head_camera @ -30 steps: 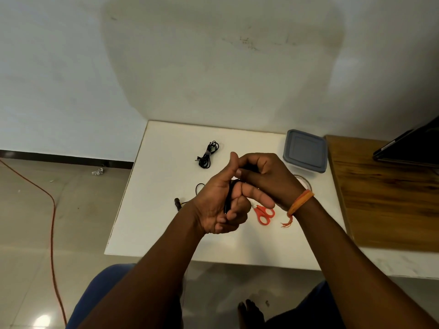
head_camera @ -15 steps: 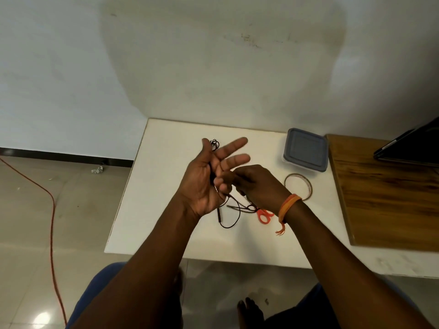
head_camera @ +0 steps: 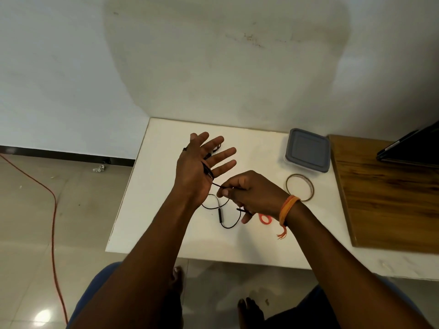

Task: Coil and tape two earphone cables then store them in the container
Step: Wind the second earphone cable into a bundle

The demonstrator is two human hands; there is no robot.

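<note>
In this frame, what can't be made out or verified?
- Scissors, head view: only the orange handles show; the right hand hides the blades.
- First coiled earphone: the left hand covers nearly all of it.
- Container: its grey lid hides the contents.
- Dark device: cut off by the right edge.

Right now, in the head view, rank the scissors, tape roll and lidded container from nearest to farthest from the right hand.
From the right hand:
1. Scissors, partly under the wrist.
2. Tape roll, just right of it.
3. Lidded container, farther back right.
</note>
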